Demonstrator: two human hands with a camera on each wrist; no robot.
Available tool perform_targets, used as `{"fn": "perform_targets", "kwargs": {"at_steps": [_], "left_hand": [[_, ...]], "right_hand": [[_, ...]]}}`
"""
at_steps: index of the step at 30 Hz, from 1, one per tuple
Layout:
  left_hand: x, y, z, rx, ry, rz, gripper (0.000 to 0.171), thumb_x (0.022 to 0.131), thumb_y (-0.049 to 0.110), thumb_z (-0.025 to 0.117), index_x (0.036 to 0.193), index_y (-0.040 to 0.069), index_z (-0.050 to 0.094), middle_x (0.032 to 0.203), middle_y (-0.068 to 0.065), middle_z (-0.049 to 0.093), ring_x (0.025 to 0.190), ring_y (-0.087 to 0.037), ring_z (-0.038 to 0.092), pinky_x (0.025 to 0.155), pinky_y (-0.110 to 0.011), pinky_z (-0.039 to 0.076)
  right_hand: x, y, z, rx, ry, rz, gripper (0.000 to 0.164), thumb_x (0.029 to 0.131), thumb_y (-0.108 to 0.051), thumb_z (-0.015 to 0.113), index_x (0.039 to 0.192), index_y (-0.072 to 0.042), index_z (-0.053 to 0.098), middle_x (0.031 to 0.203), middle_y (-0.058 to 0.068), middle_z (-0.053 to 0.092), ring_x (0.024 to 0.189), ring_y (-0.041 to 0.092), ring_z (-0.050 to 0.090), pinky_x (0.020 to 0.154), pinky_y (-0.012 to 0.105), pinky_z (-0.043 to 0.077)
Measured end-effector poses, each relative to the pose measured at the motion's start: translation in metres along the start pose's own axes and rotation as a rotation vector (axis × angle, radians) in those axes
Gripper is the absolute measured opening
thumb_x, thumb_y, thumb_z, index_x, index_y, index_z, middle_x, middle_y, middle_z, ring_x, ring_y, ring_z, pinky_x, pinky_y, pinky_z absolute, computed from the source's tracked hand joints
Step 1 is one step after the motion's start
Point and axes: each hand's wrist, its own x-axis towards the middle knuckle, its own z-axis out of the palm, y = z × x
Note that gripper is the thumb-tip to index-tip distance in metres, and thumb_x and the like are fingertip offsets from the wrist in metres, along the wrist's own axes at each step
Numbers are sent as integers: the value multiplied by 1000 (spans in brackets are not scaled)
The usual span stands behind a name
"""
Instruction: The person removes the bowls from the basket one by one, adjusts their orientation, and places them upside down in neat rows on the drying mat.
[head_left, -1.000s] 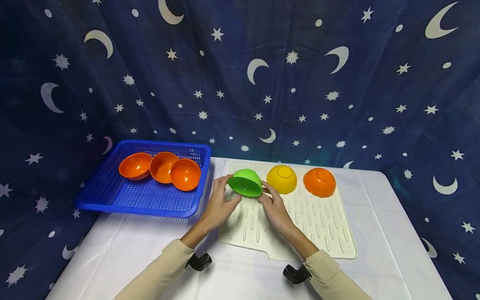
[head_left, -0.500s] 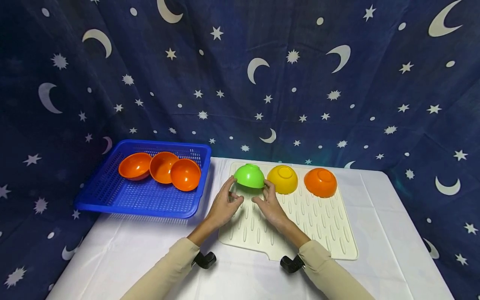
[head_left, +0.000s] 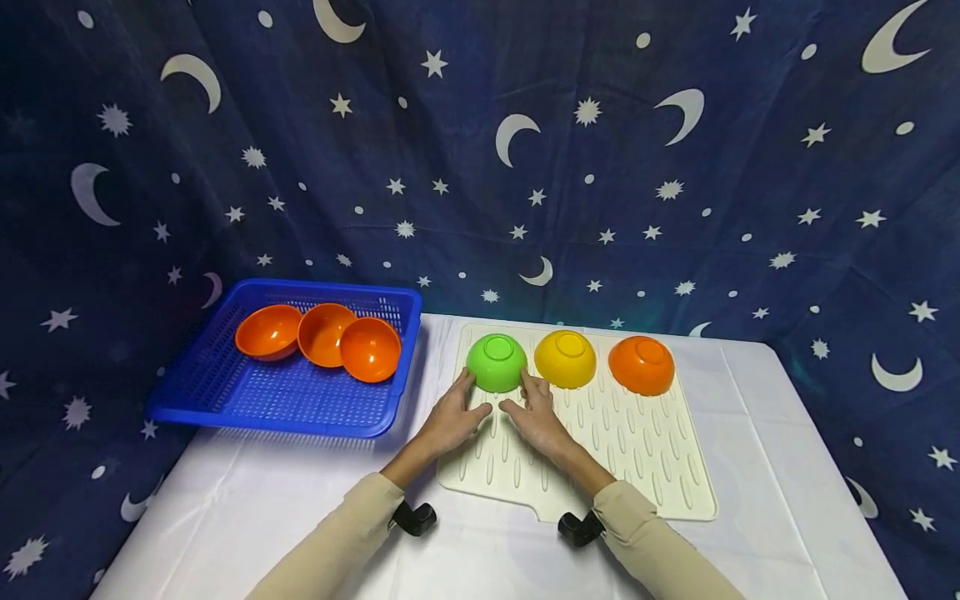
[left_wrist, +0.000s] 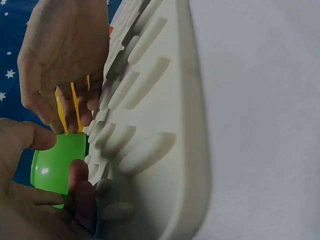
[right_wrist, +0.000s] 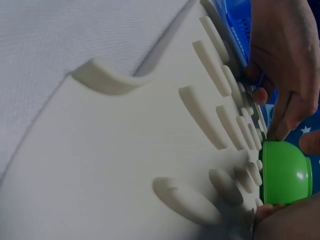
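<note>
A green bowl [head_left: 497, 363] rests upside down on the cream ribbed drying mat [head_left: 517, 479], near the mat's far left corner. Against the bowl's left front side, my left hand [head_left: 448, 420] touches it with the fingertips, thumb held apart. On the opposite side my right hand [head_left: 542, 423] touches the green bowl [right_wrist: 287, 172] with its fingers, and its thumb also stands away. Neither hand grips the bowl. To its right stand an upturned yellow bowl [head_left: 566, 359] and an upturned orange bowl [head_left: 642, 366], in one row.
A blue plastic basket [head_left: 281, 408] stands at the left, with three orange bowls [head_left: 371, 350] lying inside, openings up or tilted. The table has a white cloth [head_left: 757, 467]. Behind it hangs a dark blue curtain [head_left: 450, 100] with moons and stars.
Both hands have turned the tilted green bowl mouth down and lowered it onto the mat beside the yellow bowl. The thumbs have come off it.
</note>
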Motion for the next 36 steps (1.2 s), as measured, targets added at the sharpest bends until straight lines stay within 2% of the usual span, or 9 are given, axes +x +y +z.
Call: {"fn": "perform_targets", "kwargs": {"at_steps": [4,7,14,22,25,30,36], "left_hand": [[7,3,-2,5,-11,-4,74,96,22,64,154,-10,30,164,-25,17,148,-38,24,118,-51,22],[13,5,-3,20,-27,-4,75,96,22,63,155,-9,28,164,-26,15,148,-38,21,118,-51,21],[17,4,-5,18,-47,13,79,96,20,65,156,-9,23,164,-28,12,150,-40,17,119,-52,18],[23,2,-4,-2,-72,56,83,94,16,66,158,-7,18,165,-26,10,150,-38,15,119,-50,18],[25,2,-4,-4,-81,57,84,94,15,66,158,-8,17,165,-26,9,150,-38,14,119,-51,18],[20,2,-5,-2,-69,55,82,94,15,65,157,-10,19,164,-29,13,149,-39,19,118,-52,20],[-3,9,-8,164,-22,31,76,95,27,63,157,-3,30,159,-22,33,143,-38,37,113,-56,32]], "right_hand": [[0,0,-1,-40,-30,-10,75,95,-26,59,158,-1,27,154,16,25,137,32,24,114,57,26],[0,0,-1,-79,-48,-31,72,95,-27,59,156,-2,31,162,16,17,142,33,18,116,59,22],[2,1,-2,-201,-101,-94,79,96,-32,58,160,-1,24,168,14,11,138,32,23,112,62,26],[4,3,-4,-266,-88,-109,80,96,-31,58,161,-3,21,168,13,14,137,33,26,112,60,29],[6,2,-5,-265,-81,-89,79,97,-30,59,162,-6,20,167,12,17,136,31,28,113,57,28],[3,4,-8,-190,-72,-64,75,99,-27,58,161,-6,22,158,20,34,138,32,31,112,59,29],[-19,8,-13,-81,-109,-77,66,102,-24,59,157,-4,31,159,21,33,148,36,26,118,55,20]]}}
